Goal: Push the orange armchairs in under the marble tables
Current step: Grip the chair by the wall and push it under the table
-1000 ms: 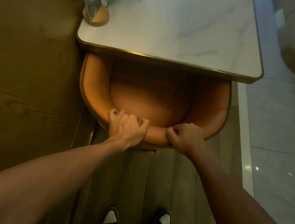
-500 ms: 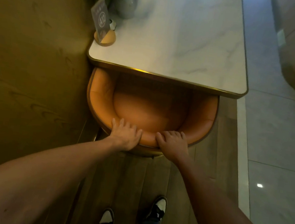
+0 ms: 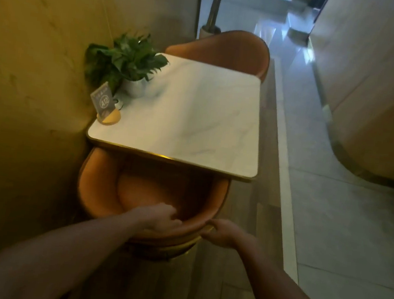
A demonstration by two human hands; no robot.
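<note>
Armchair [image 3: 121, 189] nearly home under marble counter [image 3: 194, 124]
Left hand [image 3: 160, 220] curled over backrest, right hand [image 3: 220, 233] pinching rim — push level and straight, watching wall-side clearance.

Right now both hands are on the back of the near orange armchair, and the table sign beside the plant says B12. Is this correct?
Not quite. In the head view the sign reads A12, not B12. The rest holds: the left hand and right hand are on the near armchair's back, and the sign stands beside the plant.

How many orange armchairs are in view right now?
2. The near armchair sits at the marble table's front edge under both hands; the far armchair sits at its far side. Others may be out of view.
</note>
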